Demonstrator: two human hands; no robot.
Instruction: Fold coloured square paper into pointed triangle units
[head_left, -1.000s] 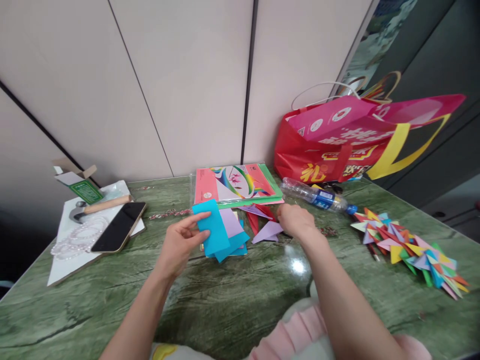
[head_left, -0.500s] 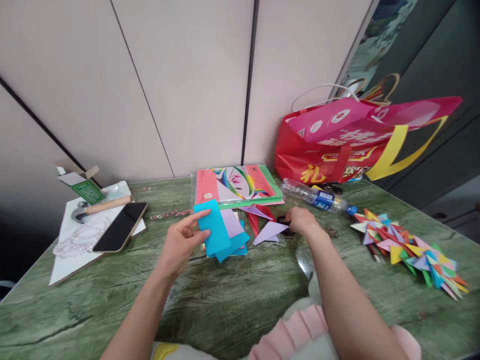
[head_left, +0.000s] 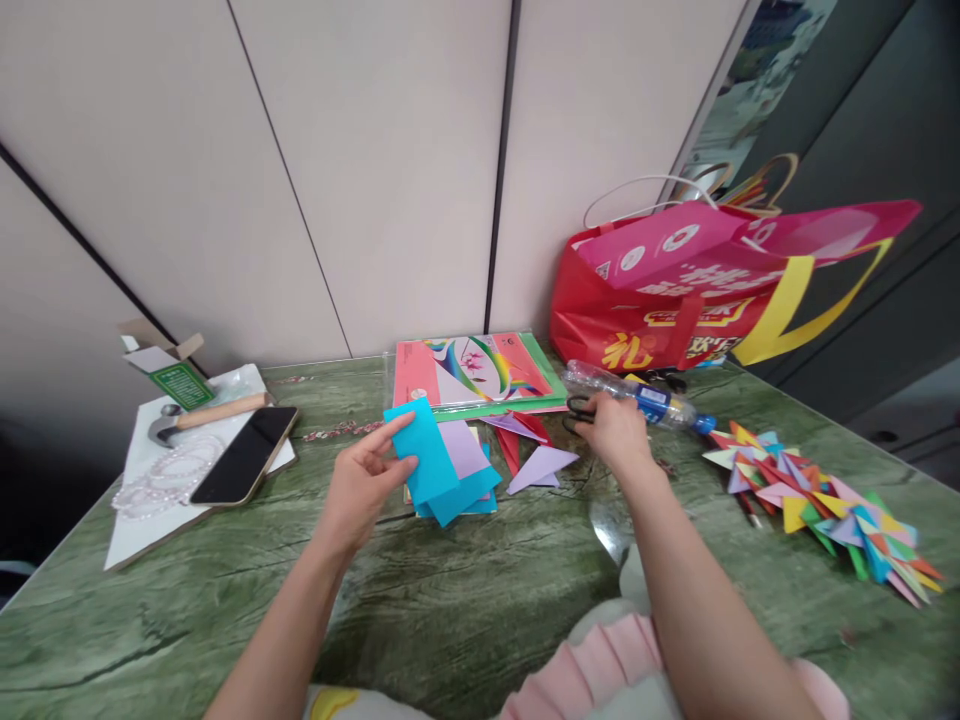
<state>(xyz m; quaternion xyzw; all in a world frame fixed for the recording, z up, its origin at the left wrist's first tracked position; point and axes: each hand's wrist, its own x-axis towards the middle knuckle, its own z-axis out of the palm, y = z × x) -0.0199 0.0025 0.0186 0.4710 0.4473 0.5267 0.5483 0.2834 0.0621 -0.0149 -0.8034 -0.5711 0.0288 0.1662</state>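
My left hand (head_left: 360,490) pinches a folded blue paper (head_left: 426,452), thumb on top, and holds it up over a small stack of blue and lilac sheets (head_left: 465,480) on the green table (head_left: 450,600). My right hand (head_left: 619,432) is closed on the black handles of scissors (head_left: 577,408), just in front of a lying plastic bottle (head_left: 645,396). A lilac folded triangle (head_left: 541,464) and red paper pieces (head_left: 517,438) lie between my hands.
A pack of coloured paper (head_left: 480,372) lies at the wall, a red and pink bag (head_left: 675,300) to its right. Several folded colour triangles (head_left: 817,495) are piled at the right. At the left, a white board (head_left: 135,520) carries a phone (head_left: 244,455), hammer (head_left: 199,415), beads (head_left: 161,478) and a small box (head_left: 169,365).
My right hand left the lilac triangle, closed on the black scissors and moved back and right toward the bottle. My left hand kept hold of the blue paper.
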